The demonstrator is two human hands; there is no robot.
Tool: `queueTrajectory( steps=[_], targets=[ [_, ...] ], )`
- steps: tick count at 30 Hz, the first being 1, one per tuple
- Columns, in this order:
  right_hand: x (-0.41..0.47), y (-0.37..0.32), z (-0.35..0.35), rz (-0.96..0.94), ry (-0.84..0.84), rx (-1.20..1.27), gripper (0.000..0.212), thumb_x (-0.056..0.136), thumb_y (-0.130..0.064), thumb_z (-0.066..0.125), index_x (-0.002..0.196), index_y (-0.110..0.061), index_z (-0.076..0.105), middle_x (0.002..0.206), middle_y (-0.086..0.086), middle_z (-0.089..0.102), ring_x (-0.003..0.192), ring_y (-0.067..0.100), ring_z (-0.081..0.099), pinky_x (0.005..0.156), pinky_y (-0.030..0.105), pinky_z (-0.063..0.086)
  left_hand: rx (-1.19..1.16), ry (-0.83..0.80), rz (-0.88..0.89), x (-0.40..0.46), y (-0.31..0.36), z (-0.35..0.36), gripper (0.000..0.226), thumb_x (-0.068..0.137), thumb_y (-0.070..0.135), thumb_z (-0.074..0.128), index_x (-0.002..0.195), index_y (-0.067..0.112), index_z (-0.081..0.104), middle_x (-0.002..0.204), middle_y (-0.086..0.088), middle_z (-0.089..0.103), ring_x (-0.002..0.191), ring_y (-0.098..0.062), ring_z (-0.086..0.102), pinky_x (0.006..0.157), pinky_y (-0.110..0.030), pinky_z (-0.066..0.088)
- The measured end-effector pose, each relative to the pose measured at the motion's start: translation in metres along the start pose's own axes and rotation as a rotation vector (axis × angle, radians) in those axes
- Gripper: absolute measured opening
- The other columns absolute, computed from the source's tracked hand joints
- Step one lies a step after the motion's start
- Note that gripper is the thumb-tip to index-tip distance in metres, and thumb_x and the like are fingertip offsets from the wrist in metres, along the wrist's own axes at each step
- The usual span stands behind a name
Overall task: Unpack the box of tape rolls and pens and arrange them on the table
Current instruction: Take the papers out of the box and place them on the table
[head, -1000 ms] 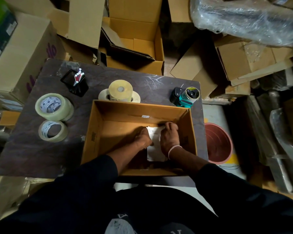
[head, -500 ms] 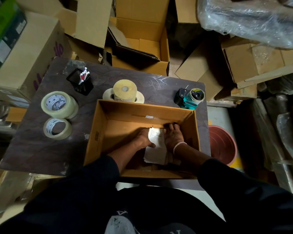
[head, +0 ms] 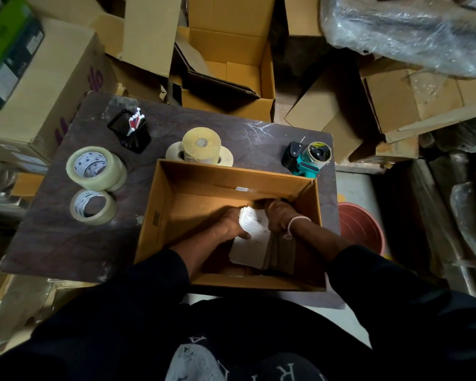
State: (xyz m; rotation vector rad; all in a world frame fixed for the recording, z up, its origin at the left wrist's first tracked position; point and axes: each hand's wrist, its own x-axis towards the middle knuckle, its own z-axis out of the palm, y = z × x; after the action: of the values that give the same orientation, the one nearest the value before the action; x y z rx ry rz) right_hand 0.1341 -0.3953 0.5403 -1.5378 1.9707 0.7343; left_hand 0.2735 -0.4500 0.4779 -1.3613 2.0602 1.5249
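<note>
An open cardboard box [head: 155,215] stands on the dark table [head: 52,237]. Both my hands are down inside it. My left hand [head: 230,225] and my right hand [head: 279,218] grip a stack of white papers [head: 252,243] from either side. On the table to the left lie two clear tape rolls [head: 94,167] [head: 92,206]. A black holder with pens [head: 129,130] stands behind them. Yellowish tape rolls [head: 201,145] are stacked behind the box. A teal tape dispenser [head: 309,159] sits at the far right of the table.
Open and flattened cardboard boxes [head: 231,59] crowd the floor behind the table. A large closed carton [head: 39,86] stands at the left. A reddish bucket [head: 360,229] sits on the floor right of the table. A plastic-wrapped bundle [head: 410,31] lies at top right.
My hands have stayed in the box while the paper stack tilted up and lifted a little from the bottom. The head camera has shifted slightly.
</note>
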Motion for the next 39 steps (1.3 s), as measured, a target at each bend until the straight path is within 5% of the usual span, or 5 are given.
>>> queueTrajectory(
  steps=[8,11,27,36,39],
  targets=[
    [-0.010,0.020,-0.011,-0.094,-0.012,0.653,0.032,0.090,0.002,0.059,0.121,-0.003,0.059,0.093,0.005,0.059,0.079,0.022,0.054,0.074,0.025,0.042,0.023,-0.026,-0.037,-0.010,-0.003,-0.034,0.140,0.055,0.034,0.099,0.159,0.011,0.007,0.164,-0.006,0.024,0.149,-0.028,0.027,0.119,-0.037,0.033],
    [-0.009,0.018,-0.009,-0.154,0.002,0.776,0.038,0.082,-0.008,0.066,0.119,-0.009,0.063,0.107,-0.003,0.062,0.096,0.021,0.062,0.087,0.028,0.048,-0.133,-0.175,-0.024,-0.018,-0.008,-0.046,0.087,0.070,0.009,0.091,0.140,0.007,0.041,0.142,0.001,0.052,0.128,-0.017,0.050,0.092,-0.016,0.050],
    [-0.051,-0.009,-0.028,-0.013,-0.197,1.560,0.034,0.082,-0.004,0.074,0.115,-0.009,0.068,0.108,0.012,0.076,0.103,0.029,0.072,0.091,0.046,0.058,-0.185,0.029,0.145,-0.079,0.001,-0.111,0.067,0.077,0.009,0.085,0.137,0.015,0.056,0.135,-0.001,0.064,0.123,-0.022,0.060,0.104,-0.045,0.050],
    [-0.075,-0.072,-0.071,-0.072,0.453,1.741,0.027,0.092,-0.009,0.066,0.119,-0.012,0.068,0.111,0.005,0.075,0.097,0.021,0.074,0.073,0.028,0.059,-0.404,0.325,0.380,-0.119,0.003,-0.150,0.048,0.086,0.001,0.075,0.128,0.014,0.055,0.123,0.005,0.064,0.115,-0.014,0.062,0.077,-0.005,0.051],
    [-0.088,-0.097,-0.099,-0.206,0.608,1.477,0.030,0.096,-0.011,0.054,0.116,-0.034,0.058,0.111,-0.010,0.069,0.102,0.007,0.067,0.081,0.028,0.058,-0.400,0.486,0.433,-0.132,0.006,-0.169,0.065,0.085,0.009,0.076,0.142,0.008,0.045,0.136,-0.003,0.059,0.123,-0.016,0.058,0.098,-0.021,0.051]
  ],
)
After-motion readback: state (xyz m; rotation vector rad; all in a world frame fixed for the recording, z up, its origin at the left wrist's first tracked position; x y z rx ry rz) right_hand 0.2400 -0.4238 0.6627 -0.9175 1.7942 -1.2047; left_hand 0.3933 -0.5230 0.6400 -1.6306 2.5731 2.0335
